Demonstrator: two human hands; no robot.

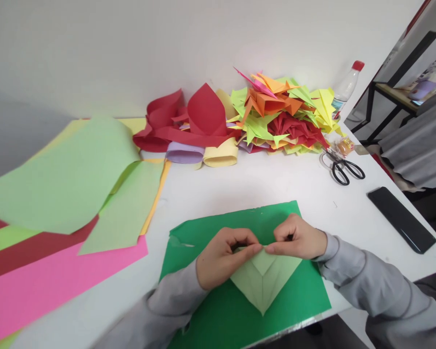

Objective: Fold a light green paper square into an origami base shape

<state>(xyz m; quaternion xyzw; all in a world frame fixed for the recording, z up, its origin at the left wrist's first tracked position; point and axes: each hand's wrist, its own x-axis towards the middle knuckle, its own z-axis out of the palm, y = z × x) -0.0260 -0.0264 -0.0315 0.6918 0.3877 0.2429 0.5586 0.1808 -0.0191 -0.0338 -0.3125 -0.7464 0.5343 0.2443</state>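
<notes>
A pale green folded paper (263,288) lies over a dark green sheet (305,308), one pointed corner toward me and creases running down its middle. My left hand (227,254) pinches its upper edge between thumb and fingers. Right beside it, my right hand (296,237) pinches the same edge, the two thumb tips nearly meeting. My fingers hide most of that upper edge.
Large coloured sheets, with a curled light green one (69,179) on top, spread at left. Red paper shapes (207,114) and a heap of folded papers (276,109) stand by the wall. Scissors (343,169), a black phone (401,218) and a bottle (347,87) sit at right.
</notes>
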